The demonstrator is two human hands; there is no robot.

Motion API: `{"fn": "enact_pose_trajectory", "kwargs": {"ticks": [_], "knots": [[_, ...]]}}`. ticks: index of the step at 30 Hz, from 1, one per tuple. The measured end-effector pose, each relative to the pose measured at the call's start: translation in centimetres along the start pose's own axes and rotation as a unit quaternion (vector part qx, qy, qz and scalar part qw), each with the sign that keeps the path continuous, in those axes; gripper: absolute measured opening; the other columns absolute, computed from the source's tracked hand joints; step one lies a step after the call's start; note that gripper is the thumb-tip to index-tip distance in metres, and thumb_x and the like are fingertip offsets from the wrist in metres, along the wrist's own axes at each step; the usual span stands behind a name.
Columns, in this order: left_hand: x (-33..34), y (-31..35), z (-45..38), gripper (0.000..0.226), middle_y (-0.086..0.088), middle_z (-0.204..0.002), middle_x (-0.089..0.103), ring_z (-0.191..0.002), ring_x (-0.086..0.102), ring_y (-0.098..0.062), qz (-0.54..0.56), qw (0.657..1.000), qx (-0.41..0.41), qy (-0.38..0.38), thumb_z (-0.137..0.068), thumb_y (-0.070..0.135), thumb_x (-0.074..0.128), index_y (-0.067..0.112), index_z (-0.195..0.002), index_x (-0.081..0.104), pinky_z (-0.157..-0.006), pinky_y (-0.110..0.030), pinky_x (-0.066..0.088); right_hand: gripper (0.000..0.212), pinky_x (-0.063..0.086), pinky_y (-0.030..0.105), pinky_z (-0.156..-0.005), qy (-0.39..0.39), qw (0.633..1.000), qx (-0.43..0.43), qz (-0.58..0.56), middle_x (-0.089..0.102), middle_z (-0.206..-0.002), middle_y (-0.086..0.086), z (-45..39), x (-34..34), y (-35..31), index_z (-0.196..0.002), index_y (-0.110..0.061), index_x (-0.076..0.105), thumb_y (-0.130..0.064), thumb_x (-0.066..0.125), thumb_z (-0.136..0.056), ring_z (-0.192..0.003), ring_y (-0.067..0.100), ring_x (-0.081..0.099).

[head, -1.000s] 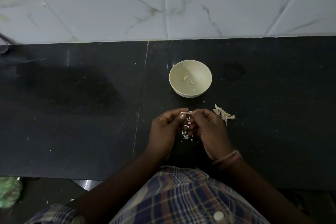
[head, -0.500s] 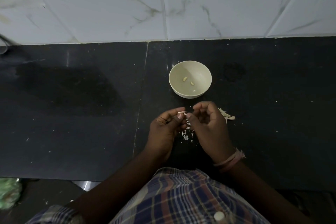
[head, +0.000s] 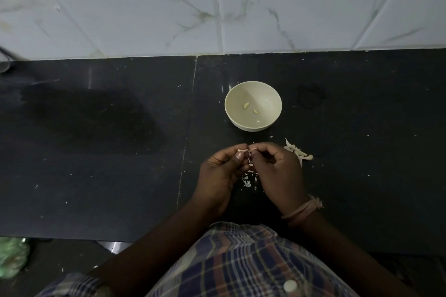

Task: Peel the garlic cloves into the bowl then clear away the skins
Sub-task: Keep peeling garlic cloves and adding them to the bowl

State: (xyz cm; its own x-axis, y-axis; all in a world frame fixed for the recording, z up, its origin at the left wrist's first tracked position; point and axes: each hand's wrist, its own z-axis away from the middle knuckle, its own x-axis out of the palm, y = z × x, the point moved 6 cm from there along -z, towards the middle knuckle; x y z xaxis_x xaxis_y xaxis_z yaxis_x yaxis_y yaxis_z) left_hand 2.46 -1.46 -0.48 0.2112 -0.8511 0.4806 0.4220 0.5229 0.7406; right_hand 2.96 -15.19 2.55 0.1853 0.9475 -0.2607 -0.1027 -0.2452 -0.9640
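Head view, the only one: my left hand [head: 223, 171] and right hand [head: 277, 171] meet over the dark table [head: 96, 152], just this side of the bowl [head: 253, 105]. Both are clenched around one clove [head: 245, 151], fingertips pinching it from either side; only a pale sliver of it and its papery skin shows between the thumbs, so I cannot tell how much skin is left on it. The bowl stands upright, apart from my hands, with a few peeled cloves [head: 246, 105] lying in its bottom. A heap of unpeeled cloves and loose skins [head: 299, 153] lies on the table just beside my right hand, partly hidden by it. Small skin flakes [head: 247, 181] are scattered on the table below the gap between my hands. Judgement: I am mid-peel, early in the task. To do this step well, I should hold the clove steady with the left hand and let the right thumbnail lift the skin from the root end, pulling along the length in strips instead of crumbling it. Keeping the work low over the flakes already there would hold the litter in one patch for sweeping later. Dim light here; best check the clove for clinging film before it goes into the bowl.
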Motion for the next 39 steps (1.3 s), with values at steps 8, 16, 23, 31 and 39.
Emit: {"fn": "enact_pose_trajectory", "kwargs": {"ticks": [8, 16, 23, 31, 39], "knots": [[-0.3, 0.1, -0.4, 0.021, -0.011, -0.096, 0.076, -0.084, 0.073, -0.015, 0.017, 1.000, 0.001, -0.002, -0.094, -0.002, 0.057, 0.000, -0.110, 0.071, -0.073, -0.021, 0.058, 0.034, 0.058, 0.025, -0.082, -0.049, 0.997, -0.063, 0.015, 0.070, -0.106, -0.007, 0.1, 0.0, -0.5, -0.120, -0.022, 0.070, -0.007, 0.072, -0.089, -0.095, 0.008, 0.070], [-0.6, -0.2, -0.4, 0.028, -0.012, -0.095, 0.077, -0.080, 0.073, -0.013, 0.005, 1.000, -0.006, 0.002, -0.080, 0.006, 0.065, 0.000, -0.106, 0.073, -0.070, -0.019, 0.057, 0.014, 0.052, 0.017, -0.083, -0.012, 0.980, -0.166, 0.109, 0.073, -0.095, -0.005, 0.4, -0.3, -1.7, -0.099, -0.012, 0.078, -0.004, 0.072, -0.089, -0.092, 0.004, 0.067], [-0.3, -0.4, -0.4, 0.020, -0.010, -0.091, 0.074, -0.077, 0.069, -0.012, 0.007, 1.000, -0.013, 0.005, -0.098, -0.004, 0.053, 0.001, -0.107, 0.071, -0.073, -0.020, 0.058, 0.013, 0.062, 0.038, -0.069, 0.022, 0.997, 0.067, -0.038, 0.076, -0.085, 0.002, -0.5, -0.3, 1.7, -0.096, -0.012, 0.075, -0.005, 0.064, -0.094, -0.073, 0.017, 0.074], [-0.4, -0.4, -0.5, 0.025, -0.009, -0.102, 0.075, -0.089, 0.071, -0.012, -0.006, 1.000, -0.005, 0.002, -0.098, -0.004, 0.054, 0.005, -0.114, 0.072, -0.077, -0.020, 0.057, 0.031, 0.051, 0.018, -0.091, -0.036, 0.998, 0.060, 0.012, 0.073, -0.113, -0.010, -0.3, 0.1, 1.0, -0.106, -0.021, 0.077, -0.001, 0.058, -0.091, -0.102, -0.003, 0.067], [-0.2, -0.2, -0.3, 0.027, -0.010, -0.101, 0.077, -0.090, 0.073, -0.014, -0.033, 0.999, 0.007, -0.003, -0.097, -0.005, 0.055, 0.007, -0.114, 0.072, -0.078, -0.020, 0.057, 0.005, 0.056, 0.025, -0.060, -0.038, 0.994, 0.091, -0.052, 0.075, -0.078, 0.004, 0.0, 0.2, 1.0, -0.089, -0.014, 0.077, -0.012, 0.072, -0.091, -0.065, 0.014, 0.070]]}}
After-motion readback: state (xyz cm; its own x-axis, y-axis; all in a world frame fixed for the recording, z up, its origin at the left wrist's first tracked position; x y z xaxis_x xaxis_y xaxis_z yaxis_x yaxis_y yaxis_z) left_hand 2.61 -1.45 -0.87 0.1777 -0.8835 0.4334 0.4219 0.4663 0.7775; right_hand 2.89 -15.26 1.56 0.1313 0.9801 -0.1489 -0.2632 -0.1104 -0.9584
